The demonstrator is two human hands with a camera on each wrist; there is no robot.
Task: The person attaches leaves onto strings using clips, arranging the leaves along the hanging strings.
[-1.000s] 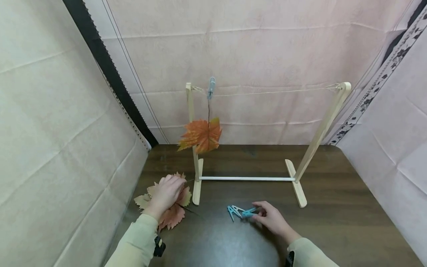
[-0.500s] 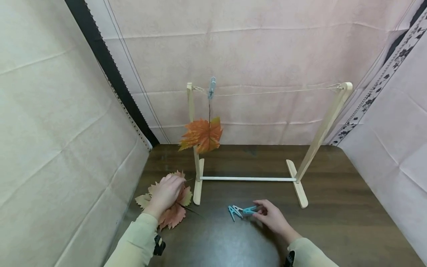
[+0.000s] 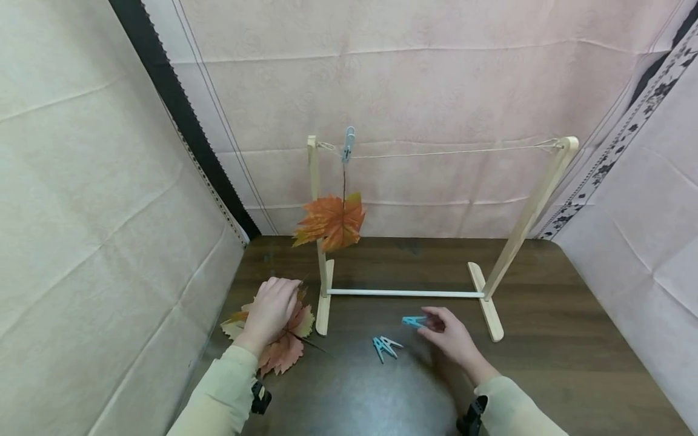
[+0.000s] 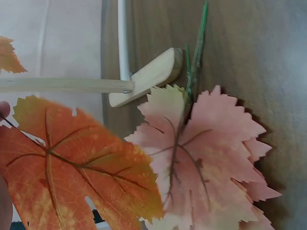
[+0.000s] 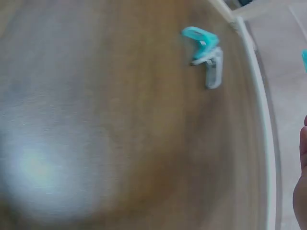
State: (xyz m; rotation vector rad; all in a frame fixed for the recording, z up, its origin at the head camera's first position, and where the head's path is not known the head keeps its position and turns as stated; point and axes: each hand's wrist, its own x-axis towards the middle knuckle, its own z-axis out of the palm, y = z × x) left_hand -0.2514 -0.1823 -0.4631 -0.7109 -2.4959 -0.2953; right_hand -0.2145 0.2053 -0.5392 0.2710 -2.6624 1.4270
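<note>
My left hand [image 3: 271, 312] pinches the thin stem of an orange artificial maple leaf [image 4: 72, 158], lifted just over the pink leaves [image 4: 216, 139]. Those lie stacked on the table, their green stems pointing away from the hand. In the head view my left hand hides most of the orange leaf. My right hand [image 3: 449, 340] holds a blue clothespin [image 3: 413, 321] between thumb and fingers, above the table. Below it lie a blue clothespin [image 3: 377, 349] and a pale one [image 3: 390, 344], touching. Another orange leaf [image 3: 335, 224] hangs by its stem from a light blue clothespin [image 3: 349, 145].
The hanging clothespin grips a string [image 3: 436, 153] tied between two wooden posts [image 3: 526, 221]. A white rod [image 3: 403, 293] joins the posts low down, and flat wooden feet [image 3: 323, 312] support them. Pale fabric [image 3: 425, 91] walls the table [image 3: 382, 399] at back and sides.
My right hand has lifted a blue clothespin off the group and moved it away from me. My left hand has risen slightly, raising the orange leaf from the pink ones.
</note>
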